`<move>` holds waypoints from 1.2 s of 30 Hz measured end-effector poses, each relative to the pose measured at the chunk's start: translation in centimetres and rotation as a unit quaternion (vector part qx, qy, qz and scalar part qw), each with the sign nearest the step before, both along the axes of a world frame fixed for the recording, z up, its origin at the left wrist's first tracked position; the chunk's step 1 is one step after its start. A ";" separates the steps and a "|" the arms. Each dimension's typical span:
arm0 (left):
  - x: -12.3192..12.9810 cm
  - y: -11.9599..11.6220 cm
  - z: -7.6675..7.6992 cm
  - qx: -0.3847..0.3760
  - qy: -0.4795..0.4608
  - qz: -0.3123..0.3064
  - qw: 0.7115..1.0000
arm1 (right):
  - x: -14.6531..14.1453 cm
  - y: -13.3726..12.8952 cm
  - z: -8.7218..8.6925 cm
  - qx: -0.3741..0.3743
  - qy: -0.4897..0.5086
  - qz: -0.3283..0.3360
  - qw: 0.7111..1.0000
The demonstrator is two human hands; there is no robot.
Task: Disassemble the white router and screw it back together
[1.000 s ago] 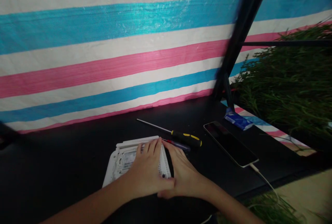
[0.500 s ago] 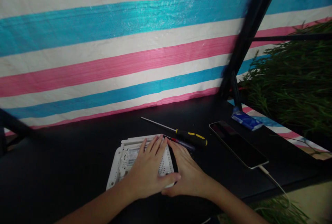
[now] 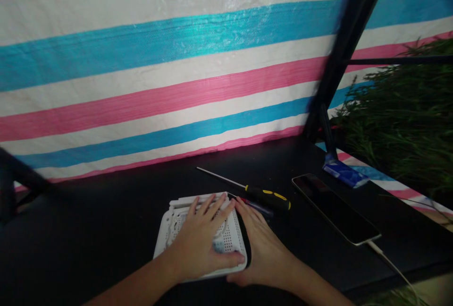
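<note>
A white perforated plastic casing (image 3: 234,230) lies on the black table, its near left part hidden under my left arm. My left hand (image 3: 198,244) rests over its top, fingers spread toward the far edge and thumb near the right side. Along the casing's right side is my right hand (image 3: 265,251), fingertips at the far right corner and thumb at the near one, gripping that side. Just beyond the fingers lies a black-and-yellow screwdriver (image 3: 269,198). A second screwdriver (image 3: 260,208), red and dark, is partly covered by my right fingers.
On the right, a phone (image 3: 332,209) lies with a white cable (image 3: 394,266) plugged in. A blue packet (image 3: 345,173) is behind it, near the table's right edge. Striped sheeting (image 3: 177,93) hangs behind the black table (image 3: 88,240). A dark metal post (image 3: 339,51) stands at the back right.
The view has shifted slightly, so everything sits a little lower and further right. My left thumb now lies flat on the casing's right part. Both hands stay on the casing.
</note>
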State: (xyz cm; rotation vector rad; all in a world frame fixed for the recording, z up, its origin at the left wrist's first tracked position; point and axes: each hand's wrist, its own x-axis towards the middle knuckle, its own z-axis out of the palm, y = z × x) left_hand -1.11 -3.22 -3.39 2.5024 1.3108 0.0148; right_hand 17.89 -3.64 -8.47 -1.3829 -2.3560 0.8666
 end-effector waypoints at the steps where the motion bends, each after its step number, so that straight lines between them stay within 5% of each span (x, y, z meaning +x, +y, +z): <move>1: 0.0 0.1 0.0 0.000 -0.003 -0.002 1.000 | 0.0 -0.1 0.1 0.006 -0.004 0.006 1.000; 6: 0.6 0.4 0.6 0.000 -0.036 -0.010 0.999 | 1.1 -1.6 1.3 0.080 -0.030 0.012 0.996; 9: -1.1 -1.1 0.7 0.039 -0.092 0.024 0.995 | 2.8 -2.3 1.2 0.166 -0.013 -0.057 0.984; 12: -7.0 -4.5 -0.7 0.183 -0.170 0.147 0.957 | 4.2 -1.4 -0.2 0.245 -0.013 -0.155 0.957; 15: -15.4 -8.1 -3.3 0.299 -0.125 0.280 0.904 | 4.5 0.3 -2.0 0.326 -0.035 -0.172 0.929; 19: -22.8 -9.5 -5.5 0.296 -0.070 0.331 0.893 | 4.0 1.5 -3.1 0.369 -0.067 -0.196 0.906; 28: -19.2 -6.0 -2.9 0.234 0.015 0.187 0.954 | 4.0 1.0 -3.1 0.350 -0.062 -0.225 0.907; 36: -21.2 -5.7 -3.7 0.253 0.008 0.138 0.958 | 3.9 0.5 -2.1 0.349 -0.026 -0.247 0.904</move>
